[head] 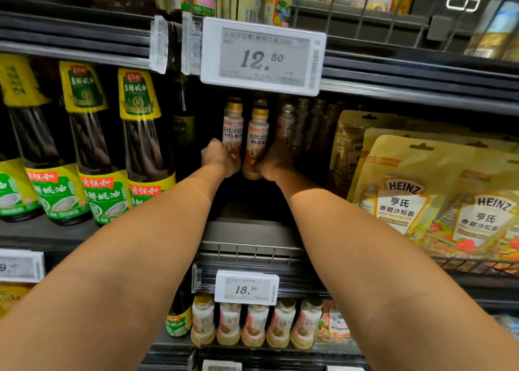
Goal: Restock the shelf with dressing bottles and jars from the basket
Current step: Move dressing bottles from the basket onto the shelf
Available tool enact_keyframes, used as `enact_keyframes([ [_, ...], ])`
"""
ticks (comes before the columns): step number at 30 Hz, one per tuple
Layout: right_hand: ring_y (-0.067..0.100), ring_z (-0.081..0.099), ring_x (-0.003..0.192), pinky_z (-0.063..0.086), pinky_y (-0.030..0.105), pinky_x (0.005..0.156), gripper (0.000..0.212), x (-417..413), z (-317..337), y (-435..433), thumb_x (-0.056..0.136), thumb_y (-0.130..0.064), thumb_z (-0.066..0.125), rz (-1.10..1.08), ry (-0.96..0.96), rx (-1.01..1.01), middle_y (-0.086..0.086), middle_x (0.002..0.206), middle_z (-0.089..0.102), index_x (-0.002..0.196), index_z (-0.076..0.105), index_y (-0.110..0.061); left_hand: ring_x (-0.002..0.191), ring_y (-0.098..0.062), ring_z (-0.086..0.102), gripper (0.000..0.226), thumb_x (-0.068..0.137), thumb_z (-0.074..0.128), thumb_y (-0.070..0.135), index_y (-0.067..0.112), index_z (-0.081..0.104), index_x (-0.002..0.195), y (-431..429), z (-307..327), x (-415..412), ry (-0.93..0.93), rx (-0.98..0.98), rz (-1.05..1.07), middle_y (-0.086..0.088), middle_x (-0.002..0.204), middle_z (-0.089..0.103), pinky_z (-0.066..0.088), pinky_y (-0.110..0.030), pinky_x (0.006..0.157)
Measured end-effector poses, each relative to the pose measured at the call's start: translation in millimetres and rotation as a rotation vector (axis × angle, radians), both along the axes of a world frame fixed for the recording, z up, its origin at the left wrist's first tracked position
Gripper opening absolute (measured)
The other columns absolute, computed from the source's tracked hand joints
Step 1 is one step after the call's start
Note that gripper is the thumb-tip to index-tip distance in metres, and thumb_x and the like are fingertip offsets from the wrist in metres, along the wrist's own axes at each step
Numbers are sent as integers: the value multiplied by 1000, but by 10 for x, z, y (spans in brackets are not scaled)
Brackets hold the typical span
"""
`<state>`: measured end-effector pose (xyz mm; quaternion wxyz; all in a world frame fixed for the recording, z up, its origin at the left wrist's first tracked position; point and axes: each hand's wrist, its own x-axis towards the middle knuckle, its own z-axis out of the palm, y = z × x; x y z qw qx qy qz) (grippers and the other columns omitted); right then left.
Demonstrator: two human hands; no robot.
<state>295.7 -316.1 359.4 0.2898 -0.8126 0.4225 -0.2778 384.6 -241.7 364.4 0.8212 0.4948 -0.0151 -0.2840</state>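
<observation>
your left forearm (pixel 126 244) and right forearm (pixel 365 244) fill the near view, both reaching deep into the middle shelf (pixel 247 230). at the far end your left hand (pixel 220 160) is wrapped round the lower body of the left dressing bottle (pixel 233 126). your right hand (pixel 276 162) grips the right dressing bottle (pixel 257 143) low down as well. the two bottles sit side by side, close enough to look as if they touch, and both are upright or nearly so. the shelf floor there is too dark for me to tell whether their bases are down. the basket is not in view.

just behind and to the right stands a dim row of bottles (pixel 286 123). the big price tag (pixel 262 57) hangs just above the caps. the tall oyster sauce bottles (pixel 90 146) stand to your left and the heinz pouches (pixel 407 196) to your right.

you seem to be setting this pair at the back of the gap, and several things could go wrong from here:

- you hold both bottles low, so a top can swing. push too deep and it knocks the row behind over.
- lift a little and the caps may catch the shelf edge under the tag.
- let go before both bases sit flat and one bottle will lean on the other, then topple forward into the open front.
- when you draw back, a careless left arm could brush the oyster sauce.
</observation>
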Motion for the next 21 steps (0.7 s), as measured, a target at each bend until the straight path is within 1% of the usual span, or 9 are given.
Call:
enact_keyframes([
  [2, 25, 63, 109, 49, 32, 90, 28, 30, -6, -9, 84, -28, 78, -9, -9, 3, 9, 115, 66, 97, 54, -21, 116, -28, 57, 39, 99, 41, 7, -3, 54, 134, 2, 19, -2, -8, 24, -7, -21, 136, 57, 46, -25, 69],
  [5, 27, 63, 107, 51, 36, 93, 32, 62, -9, -17, 82, -28, 79, -17, 4, 7, 10, 114, 66, 107, 62, -16, 123, -32, 54, 39, 101, 40, 7, -6, 51, 136, 19, 57, -29, 2, 9, -2, -23, 138, 54, 44, -28, 76],
  [9, 25, 63, 106, 48, 31, 85, 23, 62, -8, 1, 86, -28, 77, -21, -25, 5, 8, 111, 66, 95, 57, -22, 123, -33, 54, 37, 102, 40, 6, -6, 52, 134, 14, 54, -64, -74, 43, -9, -23, 136, 56, 45, -29, 74],
  [10, 25, 63, 105, 49, 31, 86, 24, 54, -7, 9, 85, -28, 77, -18, -15, -13, 8, 110, 66, 93, 56, -23, 123, -34, 55, 36, 101, 43, 8, -5, 52, 134, 1, 41, -55, -147, 102, -16, -23, 135, 56, 46, -30, 73],
  [13, 28, 63, 104, 52, 41, 95, 27, 17, 20, 35, 81, -26, 79, 39, 74, -74, 8, 102, 66, 87, 53, -24, 121, -37, 55, 43, 95, 60, 24, 0, 53, 130, -29, -47, 30, -658, 684, -80, -22, 133, 55, 46, -37, 91],
  [14, 28, 64, 103, 52, 42, 95, 27, 2, 34, 43, 80, -24, 80, 57, 92, -76, 8, 103, 66, 87, 54, -24, 125, -38, 51, 47, 95, 60, 29, 3, 51, 133, -19, -42, 44, -774, 825, -116, -22, 136, 52, 43, -38, 97],
  [16, 25, 64, 101, 53, 40, 94, 28, -18, 63, 46, 78, -21, 81, 83, 81, -61, 6, 102, 67, 90, 55, -24, 134, -39, 39, 52, 99, 48, 39, 13, 43, 144, 5, -18, 35, -988, 939, -207, -17, 145, 45, 34, -42, 108],
  [18, 19, 58, 94, 50, 34, 90, 30, -57, 95, 40, 79, -17, 79, 97, 43, -75, -2, 87, 60, 80, 51, -26, 137, -41, 32, 53, 98, 47, 42, 20, 44, 145, 56, 43, -30, -1065, 877, -244, -15, 146, 44, 28, -45, 114],
  [21, 8, 54, 77, 45, 21, 75, 30, -212, 151, 112, 83, -18, 76, 111, -56, -38, -15, 75, 50, 73, 51, -30, 131, -33, 47, 44, 87, 64, 30, 22, 58, 130, 242, 88, -148, -973, 562, -204, -8, 132, 59, 39, -46, 111],
])
